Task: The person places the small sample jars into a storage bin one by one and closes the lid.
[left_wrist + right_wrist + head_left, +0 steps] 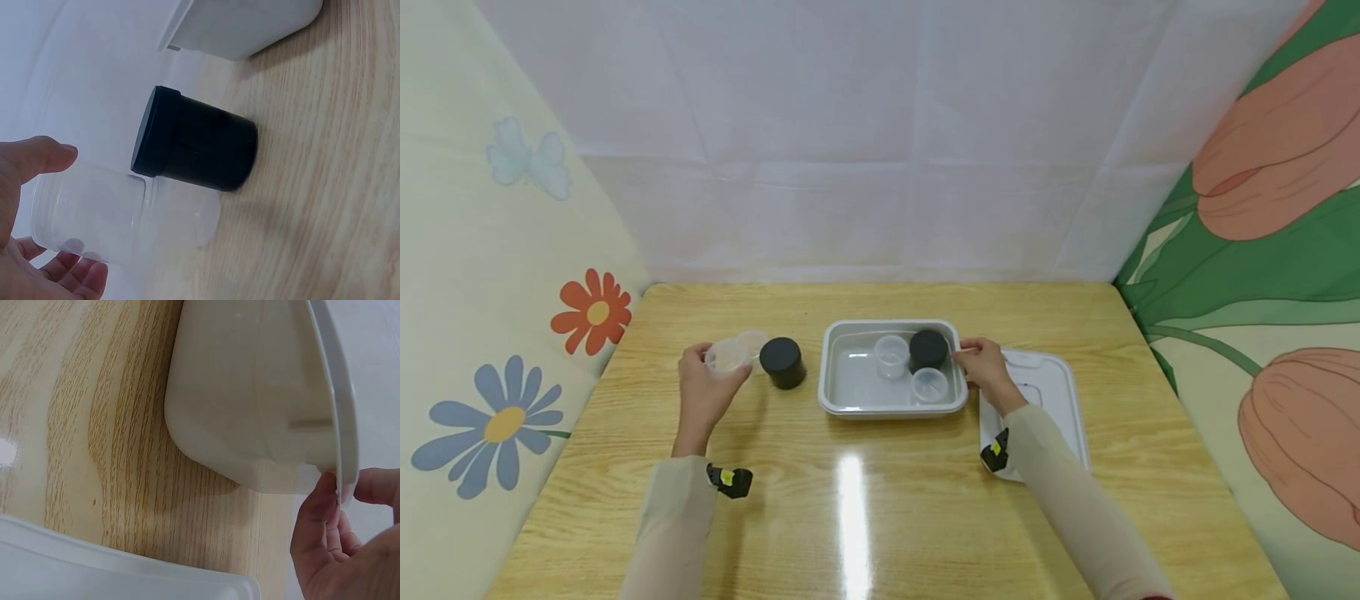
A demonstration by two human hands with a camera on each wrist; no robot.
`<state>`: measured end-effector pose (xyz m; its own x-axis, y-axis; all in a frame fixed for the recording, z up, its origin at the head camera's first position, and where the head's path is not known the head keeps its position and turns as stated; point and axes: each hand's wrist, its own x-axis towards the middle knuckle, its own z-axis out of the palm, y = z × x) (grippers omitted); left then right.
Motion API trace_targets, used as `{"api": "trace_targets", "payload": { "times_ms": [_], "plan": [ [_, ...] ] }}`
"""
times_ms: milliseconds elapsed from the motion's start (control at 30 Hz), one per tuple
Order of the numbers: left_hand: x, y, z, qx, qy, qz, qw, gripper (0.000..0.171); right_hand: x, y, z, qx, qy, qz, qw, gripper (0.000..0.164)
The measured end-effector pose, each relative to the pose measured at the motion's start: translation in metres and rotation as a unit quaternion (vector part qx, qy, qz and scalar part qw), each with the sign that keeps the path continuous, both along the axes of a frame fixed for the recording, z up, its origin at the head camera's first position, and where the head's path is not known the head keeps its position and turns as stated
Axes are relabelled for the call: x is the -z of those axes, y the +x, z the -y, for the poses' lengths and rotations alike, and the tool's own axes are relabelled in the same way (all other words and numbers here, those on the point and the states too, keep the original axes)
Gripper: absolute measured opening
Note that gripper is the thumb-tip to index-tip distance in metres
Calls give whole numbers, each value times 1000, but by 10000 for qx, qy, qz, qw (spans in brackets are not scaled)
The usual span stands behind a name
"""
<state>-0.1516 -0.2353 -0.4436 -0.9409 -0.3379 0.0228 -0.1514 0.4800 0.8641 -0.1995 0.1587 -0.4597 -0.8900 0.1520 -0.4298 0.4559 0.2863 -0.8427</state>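
My left hand [706,385] grips a clear plastic jar [94,212] around its sides, raised over the left part of the table. Behind it another clear jar [754,342] stands on the table, partly hidden in the left wrist view. A black lidded jar [194,140] stands upright just right of these. My right hand [987,371] pinches the right rim of a white rectangular tub [250,394], thumb on one side and fingers on the other. Inside the tub, toward its right end, are a black jar [928,350] and two clear jars, one at the middle [891,357] and one in front [929,385].
A white lid [1052,400] lies on the table right of the tub, partly under the right forearm. The wooden table [910,500] ends at a white cloth [850,167] behind, with flower-printed cloths at both sides.
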Motion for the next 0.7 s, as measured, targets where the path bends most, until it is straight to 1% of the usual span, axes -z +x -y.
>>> {"api": "trace_targets", "payload": {
  "times_ms": [133, 467, 700],
  "plan": [
    [-3, -1, -5, 28, 33, -15, 10000, 67, 0, 0, 0, 43, 13, 32, 10000, 39],
    [-9, 0, -14, 148, 148, -18, 9998, 67, -1, 0, 0, 8, 68, 51, 10000, 40],
    [-16, 1, -24, 345, 193, 62, 9992, 70, -1, 0, 1, 1, 29, 59, 10000, 40]
  ]
}}
